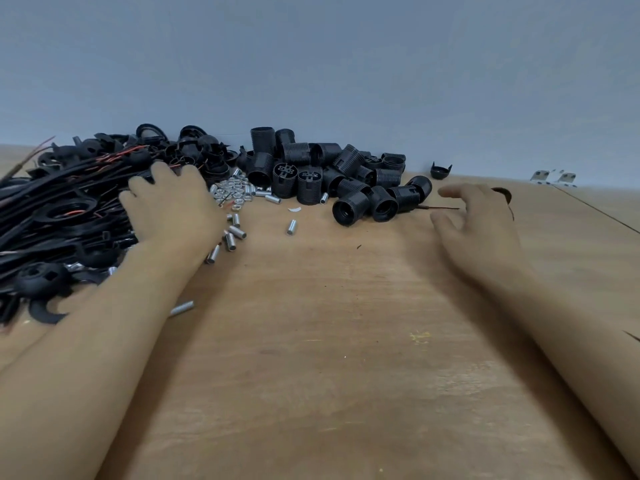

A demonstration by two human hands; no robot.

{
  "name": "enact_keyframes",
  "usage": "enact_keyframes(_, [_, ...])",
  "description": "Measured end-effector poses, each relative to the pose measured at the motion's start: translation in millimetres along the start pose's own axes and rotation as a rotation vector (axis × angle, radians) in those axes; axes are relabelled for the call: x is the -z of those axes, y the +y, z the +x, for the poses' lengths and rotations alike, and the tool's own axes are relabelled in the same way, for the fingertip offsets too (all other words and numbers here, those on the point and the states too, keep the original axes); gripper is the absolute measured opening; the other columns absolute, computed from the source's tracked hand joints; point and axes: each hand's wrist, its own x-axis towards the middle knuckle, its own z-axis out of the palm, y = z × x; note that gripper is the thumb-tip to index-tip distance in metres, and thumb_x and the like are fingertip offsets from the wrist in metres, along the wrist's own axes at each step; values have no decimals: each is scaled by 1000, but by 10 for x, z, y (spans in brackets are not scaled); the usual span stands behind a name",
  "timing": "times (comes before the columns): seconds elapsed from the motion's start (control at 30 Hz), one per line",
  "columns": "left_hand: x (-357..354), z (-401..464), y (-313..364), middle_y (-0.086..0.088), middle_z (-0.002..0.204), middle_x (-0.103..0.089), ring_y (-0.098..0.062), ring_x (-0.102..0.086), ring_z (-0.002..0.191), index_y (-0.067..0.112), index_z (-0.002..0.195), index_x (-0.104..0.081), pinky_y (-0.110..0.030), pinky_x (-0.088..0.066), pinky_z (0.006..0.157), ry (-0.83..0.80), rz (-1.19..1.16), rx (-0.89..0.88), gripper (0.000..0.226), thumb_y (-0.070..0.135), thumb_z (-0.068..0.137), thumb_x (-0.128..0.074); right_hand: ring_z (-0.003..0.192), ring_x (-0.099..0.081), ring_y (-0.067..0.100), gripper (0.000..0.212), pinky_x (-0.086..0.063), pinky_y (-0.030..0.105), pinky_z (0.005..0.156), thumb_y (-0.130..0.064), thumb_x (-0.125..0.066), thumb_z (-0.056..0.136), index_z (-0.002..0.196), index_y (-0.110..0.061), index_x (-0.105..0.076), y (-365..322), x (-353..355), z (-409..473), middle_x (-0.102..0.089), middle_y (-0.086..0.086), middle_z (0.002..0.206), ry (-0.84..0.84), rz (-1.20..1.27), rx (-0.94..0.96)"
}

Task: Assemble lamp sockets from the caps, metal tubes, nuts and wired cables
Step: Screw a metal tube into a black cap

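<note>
My left hand (169, 206) lies palm down on the edge of a big heap of black wired cables (62, 202) and black caps (194, 147) at the left; its fingertips sink into the heap, and I see nothing gripped. Just right of it lie small silver nuts (232, 192) and short metal tubes (237, 232). A pile of ribbed black socket bodies (311, 168) sits at the back centre. My right hand (478, 223) hovers empty with loosely spread fingers beside a socket (412, 195) whose thin wire (446, 208) points toward it.
A single black cap (440, 170) stands by the wall right of the sockets. Metal brackets (554, 177) lie at the far right. One tube (181, 308) lies by my left forearm. The wooden table (329, 341) meets a grey wall at the back.
</note>
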Motion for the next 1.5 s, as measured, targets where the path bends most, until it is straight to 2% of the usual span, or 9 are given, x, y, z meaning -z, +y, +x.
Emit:
enact_keyframes(0.27, [-32, 103, -139, -21, 138, -42, -44, -36, 128, 17, 130, -56, -52, -33, 103, 15, -89, -30, 42, 18, 89, -67, 119, -53, 22, 20, -32, 21, 97, -16, -58, 94, 111, -16, -68, -114, 26, -87, -65, -1, 116, 18, 51, 141])
enact_keyframes(0.37, [9, 88, -67, -18, 132, -50, -41, -40, 124, 16, 125, -64, -49, -36, 99, 120, -168, -221, 35, 17, 90, -65, 107, -57, -5, 20, -46, 22, 98, -35, -51, 94, 107, -36, -66, -372, 47, -206, -65, -20, 105, -132, 12, 321])
enact_keyframes(0.43, [-40, 40, 68, -14, 128, -55, -38, -48, 119, 14, 122, -66, -46, -41, 95, 1, -208, -385, 29, 14, 94, -57, 98, -45, -27, 15, -38, 0, 90, -26, -59, 91, 100, -30, -69, -584, -43, -214, -62, -21, 89, -119, -25, 528])
enact_keyframes(0.6, [-153, 4, 192, -19, 104, -67, -37, -57, 91, 6, 98, -72, -43, -50, 81, -158, -100, -348, 25, 5, 88, -50, 114, -55, 24, 28, -44, 41, 97, -14, -46, 99, 126, -10, -56, -1125, -497, -37, -58, 4, 126, -480, -20, 567])
enact_keyframes(0.93, [-68, 74, 155, -20, 104, -68, -40, -54, 110, 12, 90, -76, -47, -50, 91, -170, -236, -254, 21, 4, 87, -57, 100, -58, 26, 16, -49, 41, 88, -12, -57, 95, 104, -11, -70, -1062, -478, 55, -66, 7, 105, -484, -154, 512])
enact_keyframes(1.1, [-47, 58, 134, -11, 98, -70, -32, -58, 107, 14, 90, -71, -43, -50, 91, -83, -329, -284, 16, 3, 84, -61, 82, -63, 6, 15, -51, 23, 81, -8, -62, 91, 97, -18, -72, -731, -236, -197, -68, -12, 86, -175, 213, 294])
enact_keyframes(1.27, [155, -151, 357, 9, 76, -74, -6, -69, 77, 23, 82, -77, -18, -55, 78, -33, -871, -325, 16, 8, 79, -73, 82, -72, 7, 20, -53, 14, 76, -6, -72, 85, 83, -26, -74, -595, -156, -209, -76, -7, 81, -134, 843, -141])
enact_keyframes(1.4, [204, -579, 698, -4, 82, -76, -13, -71, 78, 14, 75, -80, -23, -58, 76, -437, -1637, -43, 12, 3, 76, -80, 89, -74, 23, 17, -57, 22, 79, 2, -71, 84, 87, -15, -75, -676, -73, -234, -76, 9, 89, -96, 1224, -176])
enact_keyframes(1.5, [172, -724, 774, -11, 83, -75, -16, -71, 77, 4, 76, -79, -23, -58, 74, -640, -1854, 103, 8, 5, 69, -79, 87, -74, 18, 20, -56, 20, 80, -1, -73, 83, 89, -20, -74, -714, -42, -279, -76, 2, 89, -123, 1128, -68])
